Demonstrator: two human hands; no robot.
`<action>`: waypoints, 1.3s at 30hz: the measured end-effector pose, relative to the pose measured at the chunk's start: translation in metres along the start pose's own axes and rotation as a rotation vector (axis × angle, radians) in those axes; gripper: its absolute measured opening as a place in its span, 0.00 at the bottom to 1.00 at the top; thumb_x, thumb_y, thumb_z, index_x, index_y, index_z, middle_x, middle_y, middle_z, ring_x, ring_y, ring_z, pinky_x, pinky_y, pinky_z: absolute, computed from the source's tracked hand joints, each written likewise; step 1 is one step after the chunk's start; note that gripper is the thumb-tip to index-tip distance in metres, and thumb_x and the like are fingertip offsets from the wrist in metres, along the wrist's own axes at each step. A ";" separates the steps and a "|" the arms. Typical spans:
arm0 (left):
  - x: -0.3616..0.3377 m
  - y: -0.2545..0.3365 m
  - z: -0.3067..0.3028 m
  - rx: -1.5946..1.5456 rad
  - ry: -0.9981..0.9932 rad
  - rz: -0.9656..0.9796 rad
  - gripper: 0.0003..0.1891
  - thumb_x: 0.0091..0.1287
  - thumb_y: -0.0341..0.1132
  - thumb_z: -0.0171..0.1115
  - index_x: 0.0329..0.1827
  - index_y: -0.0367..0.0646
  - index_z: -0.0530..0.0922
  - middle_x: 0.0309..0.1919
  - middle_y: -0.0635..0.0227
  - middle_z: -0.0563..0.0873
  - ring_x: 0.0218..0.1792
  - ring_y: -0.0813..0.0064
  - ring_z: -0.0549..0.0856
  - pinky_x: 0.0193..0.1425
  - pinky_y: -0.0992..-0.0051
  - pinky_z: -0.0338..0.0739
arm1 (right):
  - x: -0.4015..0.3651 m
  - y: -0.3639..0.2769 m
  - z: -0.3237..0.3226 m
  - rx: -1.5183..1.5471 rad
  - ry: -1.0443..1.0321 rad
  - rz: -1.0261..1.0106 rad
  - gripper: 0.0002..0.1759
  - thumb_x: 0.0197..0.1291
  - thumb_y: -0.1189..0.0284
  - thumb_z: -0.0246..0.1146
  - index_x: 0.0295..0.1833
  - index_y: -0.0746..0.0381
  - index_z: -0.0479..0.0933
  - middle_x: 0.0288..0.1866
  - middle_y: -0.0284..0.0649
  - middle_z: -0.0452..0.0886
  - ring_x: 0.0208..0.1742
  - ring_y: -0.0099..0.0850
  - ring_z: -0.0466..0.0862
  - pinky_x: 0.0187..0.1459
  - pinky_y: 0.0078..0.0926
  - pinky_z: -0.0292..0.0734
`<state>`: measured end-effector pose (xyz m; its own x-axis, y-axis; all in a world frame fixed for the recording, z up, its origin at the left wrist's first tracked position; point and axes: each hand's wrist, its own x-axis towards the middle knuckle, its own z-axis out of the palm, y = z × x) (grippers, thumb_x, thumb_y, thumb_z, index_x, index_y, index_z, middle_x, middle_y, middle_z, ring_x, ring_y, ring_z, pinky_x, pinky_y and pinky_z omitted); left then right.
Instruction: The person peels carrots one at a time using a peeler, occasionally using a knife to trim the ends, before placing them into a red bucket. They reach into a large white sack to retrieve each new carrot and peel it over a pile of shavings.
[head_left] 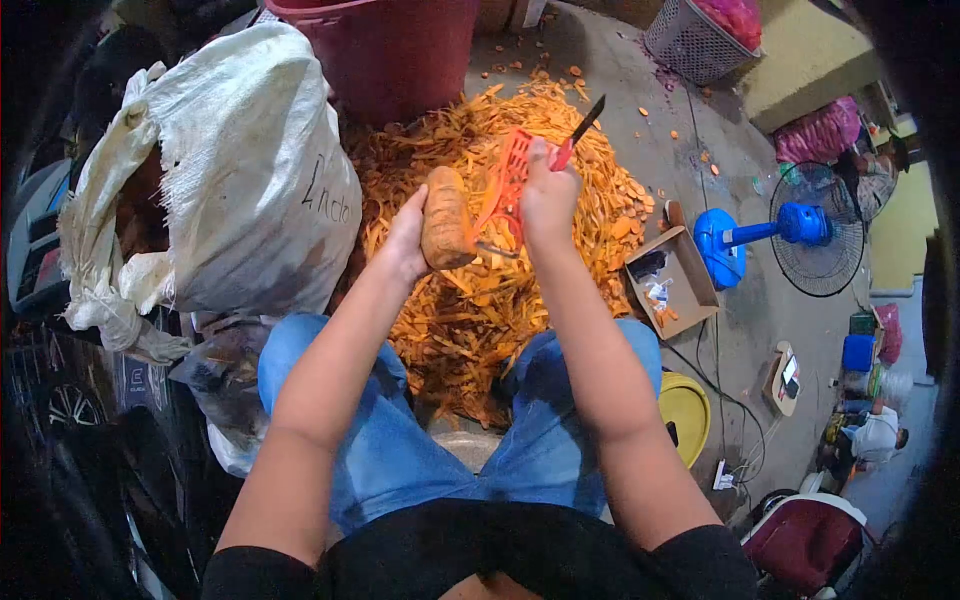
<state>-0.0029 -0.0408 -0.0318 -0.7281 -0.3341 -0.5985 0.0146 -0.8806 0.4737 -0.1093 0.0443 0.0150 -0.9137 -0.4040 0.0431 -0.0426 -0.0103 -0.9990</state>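
Note:
A thick orange root, like a carrot or sweet potato, stands nearly upright in my left hand, whose fingers wrap its left side. Just right of it, my right hand is closed round a red peeler with an openwork body. A knife with a dark blade and a red handle also sticks out of the top of my right hand, pointing up and right. The peeler's lower end is close to the root; whether they touch I cannot tell. Beneath both hands lies a large heap of orange peelings.
A white woven sack stands at the left, a big red tub behind the heap. To the right are a cardboard box, a blue fan, a yellow lid and cables. A person is at the far right.

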 end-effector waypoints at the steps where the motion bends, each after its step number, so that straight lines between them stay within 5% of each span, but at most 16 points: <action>1: 0.001 -0.001 -0.002 -0.008 -0.046 -0.031 0.22 0.63 0.48 0.34 0.51 0.42 0.65 0.44 0.59 0.74 0.41 0.67 0.77 0.42 0.65 0.74 | 0.003 0.005 0.000 -0.007 0.024 0.050 0.18 0.56 0.65 0.51 0.18 0.64 0.64 0.11 0.30 0.62 0.15 0.20 0.60 0.18 0.22 0.57; 14: -0.015 -0.008 0.014 0.026 -0.061 -0.058 0.20 0.65 0.45 0.31 0.49 0.41 0.65 0.41 0.62 0.76 0.39 0.70 0.78 0.43 0.69 0.74 | -0.017 0.014 0.016 -0.021 -0.082 0.037 0.16 0.57 0.67 0.50 0.21 0.66 0.65 0.12 0.34 0.66 0.15 0.24 0.62 0.20 0.25 0.59; 16: -0.018 -0.006 0.017 0.038 -0.078 -0.078 0.20 0.65 0.46 0.33 0.47 0.41 0.67 0.37 0.63 0.78 0.35 0.71 0.79 0.39 0.71 0.76 | -0.013 0.016 0.013 -0.320 -0.052 -0.004 0.16 0.56 0.66 0.51 0.22 0.67 0.66 0.13 0.37 0.68 0.16 0.29 0.64 0.22 0.27 0.61; 18: -0.034 -0.007 0.025 0.234 -0.086 -0.145 0.21 0.64 0.47 0.35 0.46 0.40 0.68 0.35 0.63 0.78 0.33 0.71 0.79 0.37 0.72 0.76 | 0.014 0.045 0.007 -0.288 0.204 -0.165 0.16 0.55 0.65 0.51 0.23 0.68 0.67 0.15 0.41 0.71 0.17 0.33 0.66 0.23 0.30 0.62; 19: -0.043 -0.010 0.029 0.433 -0.092 -0.212 0.21 0.63 0.48 0.37 0.45 0.40 0.69 0.33 0.63 0.79 0.31 0.72 0.80 0.35 0.72 0.76 | 0.034 0.047 -0.008 -0.297 0.284 -0.077 0.16 0.55 0.66 0.51 0.24 0.68 0.68 0.16 0.41 0.71 0.17 0.33 0.67 0.24 0.30 0.62; 20: -0.046 -0.022 0.026 0.333 -0.240 -0.273 0.21 0.62 0.49 0.39 0.43 0.40 0.70 0.30 0.64 0.79 0.27 0.72 0.80 0.31 0.74 0.76 | 0.049 0.048 -0.025 -0.307 0.365 0.015 0.16 0.55 0.66 0.51 0.24 0.68 0.68 0.17 0.41 0.71 0.18 0.32 0.68 0.24 0.30 0.62; 24: -0.053 -0.020 0.039 0.351 -0.263 -0.323 0.21 0.63 0.49 0.36 0.45 0.42 0.68 0.32 0.65 0.79 0.28 0.74 0.79 0.34 0.73 0.75 | 0.054 0.044 -0.040 -0.247 0.573 0.050 0.20 0.55 0.64 0.52 0.16 0.66 0.67 0.11 0.31 0.65 0.14 0.20 0.60 0.17 0.24 0.55; 31: -0.009 -0.008 0.004 0.027 -0.175 -0.109 0.23 0.63 0.51 0.32 0.49 0.43 0.66 0.39 0.62 0.77 0.37 0.71 0.78 0.40 0.68 0.74 | -0.006 0.007 0.007 0.085 0.092 0.068 0.18 0.57 0.63 0.51 0.20 0.64 0.66 0.15 0.28 0.65 0.18 0.17 0.61 0.19 0.20 0.57; 33: -0.017 -0.004 0.010 -0.069 -0.161 -0.105 0.20 0.65 0.46 0.32 0.49 0.43 0.66 0.41 0.62 0.77 0.36 0.71 0.78 0.41 0.70 0.75 | -0.021 0.004 0.018 0.049 -0.001 -0.099 0.16 0.58 0.66 0.49 0.23 0.66 0.65 0.15 0.33 0.67 0.17 0.20 0.64 0.20 0.23 0.61; 38: -0.020 -0.011 0.015 -0.011 -0.107 -0.052 0.21 0.64 0.47 0.33 0.47 0.42 0.68 0.38 0.63 0.78 0.34 0.73 0.79 0.39 0.72 0.75 | -0.014 0.031 0.012 -0.118 -0.034 -0.103 0.16 0.57 0.66 0.49 0.24 0.67 0.66 0.17 0.37 0.69 0.19 0.23 0.68 0.23 0.25 0.63; 39: -0.026 -0.007 0.017 0.180 -0.120 -0.117 0.21 0.64 0.47 0.35 0.47 0.41 0.68 0.36 0.63 0.78 0.32 0.74 0.79 0.37 0.73 0.76 | 0.002 0.043 0.010 -0.151 0.085 -0.170 0.15 0.57 0.66 0.49 0.24 0.67 0.67 0.17 0.37 0.69 0.20 0.23 0.68 0.23 0.25 0.64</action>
<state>0.0041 -0.0205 -0.0088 -0.7941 -0.1813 -0.5801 -0.1894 -0.8331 0.5197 -0.1092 0.0343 -0.0278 -0.9188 -0.3293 0.2175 -0.2527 0.0675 -0.9652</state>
